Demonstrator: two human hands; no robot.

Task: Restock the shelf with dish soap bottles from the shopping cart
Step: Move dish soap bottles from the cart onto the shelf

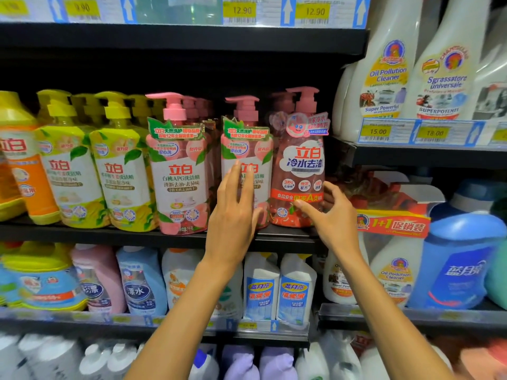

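My left hand is flat, fingers straight and together, lying against the front label of the peach dish soap bottle on the middle shelf. My right hand is spread wide, fingers bent. Its thumb tip touches the lower label of the red dish soap bottle, which stands upright just right of the peach one. The other fingers sit beside its right edge; contact cannot be confirmed.
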